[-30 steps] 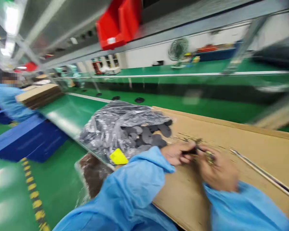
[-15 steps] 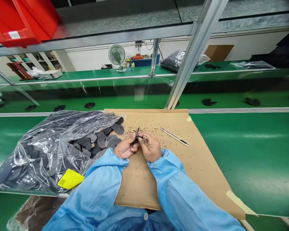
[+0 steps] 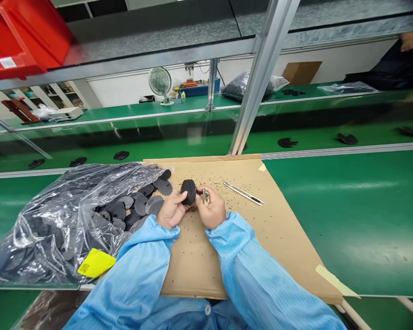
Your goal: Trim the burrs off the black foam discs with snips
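Note:
Between the thumb and fingers of my left hand (image 3: 172, 211) a round black disc (image 3: 188, 191) is held up, its flat face turned toward me. My right hand (image 3: 212, 210) is closed around a small shiny metal tool (image 3: 205, 197), whose exact kind I cannot make out. Its fingertips are right beside the disc's right edge; whether they touch it I cannot tell. Under both hands lies a cardboard sheet (image 3: 196, 256) strewn with tiny dark bits. To the left, many loose dark discs (image 3: 140, 204) spill from a clear plastic bag (image 3: 55, 215).
A slim silver-and-black cutter knife (image 3: 243, 193) lies on the cardboard to the right. A yellow label (image 3: 96, 263) is on the bag's front. Beyond a metal post (image 3: 258, 82), small piles of black discs (image 3: 287, 142) sit along a green belt. Another person's hand (image 3: 412, 41) shows at top right.
The disc has turned from edge-on to face toward me, and my hands have moved slightly apart. The camera view has shifted a little. A person's hand has appeared at the far right.

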Action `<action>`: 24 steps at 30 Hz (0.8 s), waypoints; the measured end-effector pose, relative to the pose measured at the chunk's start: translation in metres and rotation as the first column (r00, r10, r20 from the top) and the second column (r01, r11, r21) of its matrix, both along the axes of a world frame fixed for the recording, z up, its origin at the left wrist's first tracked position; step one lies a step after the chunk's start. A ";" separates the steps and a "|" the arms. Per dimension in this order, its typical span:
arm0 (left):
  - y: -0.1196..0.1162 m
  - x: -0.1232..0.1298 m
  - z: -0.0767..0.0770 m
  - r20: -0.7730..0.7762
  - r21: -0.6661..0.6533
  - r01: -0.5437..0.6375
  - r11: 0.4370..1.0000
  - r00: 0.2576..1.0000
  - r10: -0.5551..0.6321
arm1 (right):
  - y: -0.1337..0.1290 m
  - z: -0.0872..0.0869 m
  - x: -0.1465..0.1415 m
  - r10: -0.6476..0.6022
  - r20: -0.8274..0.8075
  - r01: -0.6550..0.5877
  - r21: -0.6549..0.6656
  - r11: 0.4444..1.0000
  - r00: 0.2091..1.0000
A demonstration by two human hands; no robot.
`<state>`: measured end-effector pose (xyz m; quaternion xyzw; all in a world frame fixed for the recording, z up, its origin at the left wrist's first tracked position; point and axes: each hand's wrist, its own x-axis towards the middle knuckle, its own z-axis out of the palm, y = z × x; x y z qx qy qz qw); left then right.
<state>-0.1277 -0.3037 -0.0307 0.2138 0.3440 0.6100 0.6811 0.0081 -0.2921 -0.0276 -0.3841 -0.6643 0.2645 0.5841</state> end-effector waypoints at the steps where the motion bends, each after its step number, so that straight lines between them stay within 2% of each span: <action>1: 0.002 0.001 -0.001 -0.056 0.035 -0.100 0.994 0.993 0.102 | 0.004 -0.002 0.001 -0.052 -0.031 0.050 -0.042 0.998 0.998; 3: 0.005 0.002 -0.004 -0.148 0.078 -0.244 0.967 0.956 0.253 | 0.013 -0.008 0.004 -0.141 -0.086 0.127 -0.145 0.981 0.986; 5: 0.007 0.002 -0.007 -0.194 0.084 -0.306 0.948 0.928 0.317 | 0.021 -0.014 0.006 -0.202 -0.125 0.169 -0.235 0.957 0.971; 8: 0.008 0.003 -0.010 -0.212 0.082 -0.318 0.945 0.920 0.328 | 0.028 -0.019 0.008 -0.250 -0.155 0.197 -0.296 0.935 0.956; 13: 0.016 0.004 -0.010 -0.201 0.088 -0.324 0.942 0.920 0.336 | 0.026 -0.016 0.008 -0.226 -0.158 0.180 -0.264 0.948 0.961; 15: 0.026 0.001 -0.004 -0.241 0.123 -0.314 0.941 0.911 0.335 | 0.025 -0.015 0.008 -0.226 -0.153 0.182 -0.258 0.949 0.962; 17: 0.044 -0.007 0.006 -0.361 0.182 -0.308 0.934 0.863 0.355 | 0.025 -0.016 0.007 -0.232 -0.149 0.189 -0.258 0.947 0.961; 18: 0.056 -0.013 0.014 -0.456 0.218 -0.313 0.924 0.805 0.380 | 0.025 -0.016 0.007 -0.235 -0.149 0.192 -0.259 0.947 0.960; 19: 0.069 -0.022 0.023 -0.572 0.262 -0.321 0.910 0.708 0.415 | 0.025 -0.016 0.007 -0.238 -0.151 0.194 -0.260 0.946 0.959; 20: 0.084 -0.031 0.033 -0.694 0.314 -0.320 0.894 0.565 0.446 | 0.025 -0.016 0.006 -0.240 -0.153 0.195 -0.261 0.945 0.959; 21: 0.099 -0.040 0.043 -0.791 0.375 -0.319 0.870 0.379 0.480 | 0.025 -0.016 0.006 -0.240 -0.155 0.195 -0.263 0.945 0.958; 23: 0.128 -0.057 0.061 -0.876 0.474 -0.192 0.859 -0.008 0.482 | 0.024 -0.015 0.006 -0.241 -0.154 0.195 -0.263 0.945 0.958; 24: 0.141 -0.063 0.068 -0.875 0.480 -0.133 0.867 -0.144 0.463 | 0.024 -0.015 0.006 -0.239 -0.152 0.194 -0.261 0.945 0.959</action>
